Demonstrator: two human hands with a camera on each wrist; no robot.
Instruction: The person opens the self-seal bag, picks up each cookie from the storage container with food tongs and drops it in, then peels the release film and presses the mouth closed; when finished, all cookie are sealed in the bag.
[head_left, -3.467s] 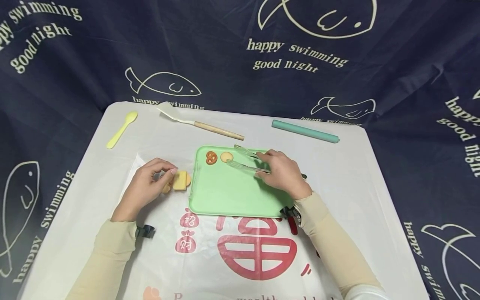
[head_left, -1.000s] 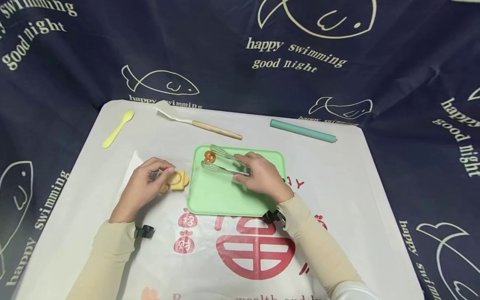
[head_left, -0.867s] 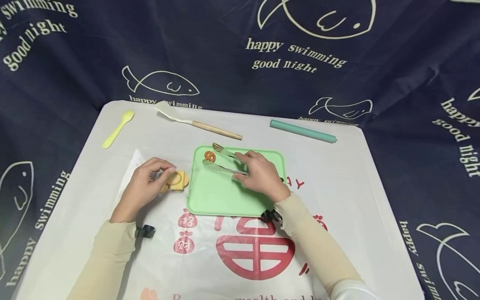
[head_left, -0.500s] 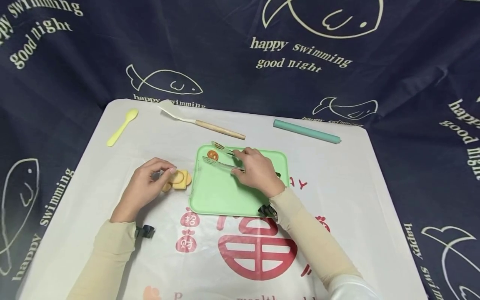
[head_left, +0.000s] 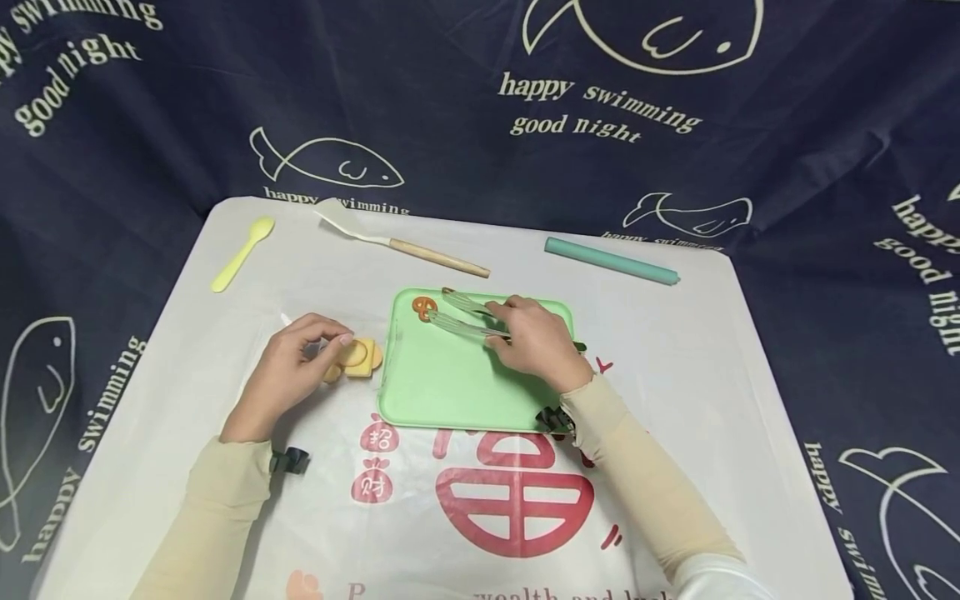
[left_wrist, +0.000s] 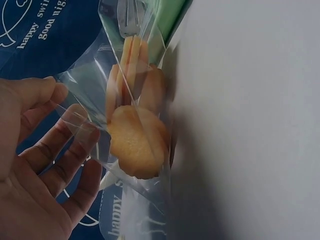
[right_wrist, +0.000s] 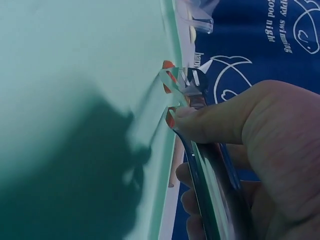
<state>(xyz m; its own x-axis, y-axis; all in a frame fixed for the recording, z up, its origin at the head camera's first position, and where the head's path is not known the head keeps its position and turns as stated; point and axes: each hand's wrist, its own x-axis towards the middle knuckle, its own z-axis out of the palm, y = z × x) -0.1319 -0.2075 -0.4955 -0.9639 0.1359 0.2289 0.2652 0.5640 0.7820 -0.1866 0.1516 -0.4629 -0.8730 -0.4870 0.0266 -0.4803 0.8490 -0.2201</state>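
Green tray at the middle of the white-covered table, long sides running roughly along the table's far edge. Brown pretzel on the tray, in its far left corner. Metal tongs above that same corner, slotted tips spread apart, the nearer tip overlapping the pretzel's right side in the head view; actual contact between the two impossible to tell. Tongs in the grasp of the right hand, over the tray's right half, thumb on one side and fingers curled on the other. Just beside the tray's left edge, clear plastic bag with biscuits inside: yellow square biscuit overlapped by a round biscuit, and scalloped biscuit nearest the wrist camera. Film of the bag pinched between thumb and fingertips of the left hand, other fingers loosely bent. Yellow spoon aslant by the table's far left corner. White spatula with wooden handle farther right, head at the far edge. Teal rod along the far edge, toward the far right corner. Red print between tray and near edge. Dark blue curtain with white fish beyond the far edge.
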